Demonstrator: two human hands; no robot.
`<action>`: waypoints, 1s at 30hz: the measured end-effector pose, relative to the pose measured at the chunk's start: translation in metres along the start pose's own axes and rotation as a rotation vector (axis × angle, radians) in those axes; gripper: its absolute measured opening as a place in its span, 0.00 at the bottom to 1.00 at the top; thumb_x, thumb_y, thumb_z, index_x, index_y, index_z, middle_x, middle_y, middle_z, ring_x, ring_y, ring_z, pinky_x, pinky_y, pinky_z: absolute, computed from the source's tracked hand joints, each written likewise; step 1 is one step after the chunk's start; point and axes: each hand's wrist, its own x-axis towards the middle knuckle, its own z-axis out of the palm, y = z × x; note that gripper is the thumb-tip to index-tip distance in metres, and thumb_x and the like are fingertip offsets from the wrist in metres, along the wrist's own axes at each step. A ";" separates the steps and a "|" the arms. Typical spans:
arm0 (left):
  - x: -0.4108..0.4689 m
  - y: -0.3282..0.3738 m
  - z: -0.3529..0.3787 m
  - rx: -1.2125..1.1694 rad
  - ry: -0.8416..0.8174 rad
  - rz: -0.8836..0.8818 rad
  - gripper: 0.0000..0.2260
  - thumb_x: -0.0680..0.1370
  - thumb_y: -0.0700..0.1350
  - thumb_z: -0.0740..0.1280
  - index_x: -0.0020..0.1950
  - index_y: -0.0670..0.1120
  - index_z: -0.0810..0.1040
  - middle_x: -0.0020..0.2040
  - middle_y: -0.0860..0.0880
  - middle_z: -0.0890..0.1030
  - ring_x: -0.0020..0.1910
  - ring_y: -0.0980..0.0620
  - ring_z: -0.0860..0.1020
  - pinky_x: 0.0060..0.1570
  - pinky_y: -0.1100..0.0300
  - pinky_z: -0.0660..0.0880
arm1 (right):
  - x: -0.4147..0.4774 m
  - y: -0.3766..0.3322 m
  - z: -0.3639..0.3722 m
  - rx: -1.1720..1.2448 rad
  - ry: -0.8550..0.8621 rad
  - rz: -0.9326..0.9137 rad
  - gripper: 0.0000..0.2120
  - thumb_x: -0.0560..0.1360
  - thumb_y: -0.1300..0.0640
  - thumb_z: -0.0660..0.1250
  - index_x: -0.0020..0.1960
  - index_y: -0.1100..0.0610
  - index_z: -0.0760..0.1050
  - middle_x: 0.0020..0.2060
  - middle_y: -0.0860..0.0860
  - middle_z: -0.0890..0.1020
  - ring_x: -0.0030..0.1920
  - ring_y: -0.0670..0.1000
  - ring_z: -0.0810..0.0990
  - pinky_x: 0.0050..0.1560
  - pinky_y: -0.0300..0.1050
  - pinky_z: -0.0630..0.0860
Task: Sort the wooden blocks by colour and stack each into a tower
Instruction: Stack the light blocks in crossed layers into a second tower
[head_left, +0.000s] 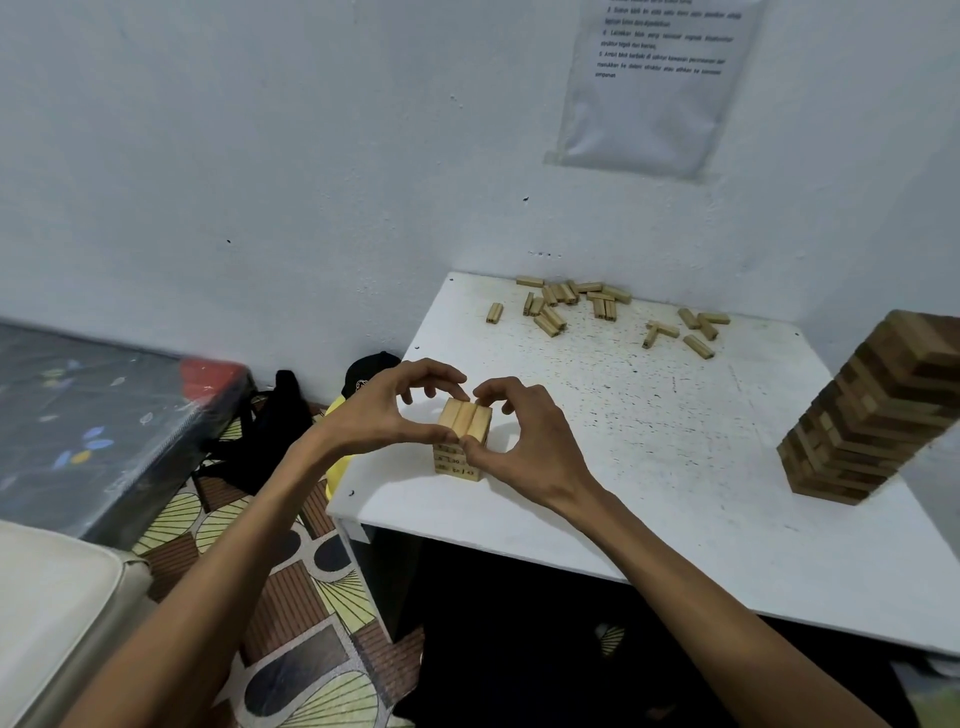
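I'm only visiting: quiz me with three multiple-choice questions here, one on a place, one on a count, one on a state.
1. Where do the loose blocks lie?
A. on the floor
B. along the table's far edge
C. in a box

2. How many blocks make the small light tower's top layer?
A. three
B. two
C. five

3. What are the left hand and right hand doing?
A. resting flat
B. waving
C. pinching that top layer

1 B: they lie scattered at the far edge.
2 A: three lie side by side.
3 C: thumbs and fingers curl round it.
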 end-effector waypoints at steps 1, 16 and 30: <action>0.000 0.000 0.000 -0.003 0.001 0.000 0.28 0.69 0.54 0.79 0.67 0.58 0.76 0.60 0.58 0.84 0.57 0.53 0.75 0.54 0.54 0.70 | 0.000 0.000 0.000 0.004 -0.002 0.004 0.24 0.71 0.48 0.77 0.63 0.44 0.72 0.57 0.37 0.78 0.57 0.42 0.72 0.49 0.28 0.65; 0.001 -0.008 0.005 -0.131 -0.023 -0.046 0.30 0.70 0.53 0.79 0.70 0.57 0.75 0.62 0.54 0.83 0.57 0.51 0.76 0.54 0.52 0.71 | -0.001 0.006 0.003 0.012 -0.008 0.003 0.24 0.72 0.49 0.76 0.64 0.45 0.73 0.59 0.37 0.77 0.57 0.43 0.73 0.49 0.29 0.66; 0.000 -0.017 0.005 -0.179 -0.042 -0.095 0.32 0.69 0.53 0.79 0.72 0.54 0.75 0.64 0.51 0.83 0.65 0.48 0.77 0.57 0.47 0.72 | 0.000 0.010 0.005 0.011 -0.020 -0.004 0.25 0.72 0.46 0.76 0.67 0.45 0.72 0.60 0.37 0.77 0.57 0.43 0.73 0.49 0.33 0.68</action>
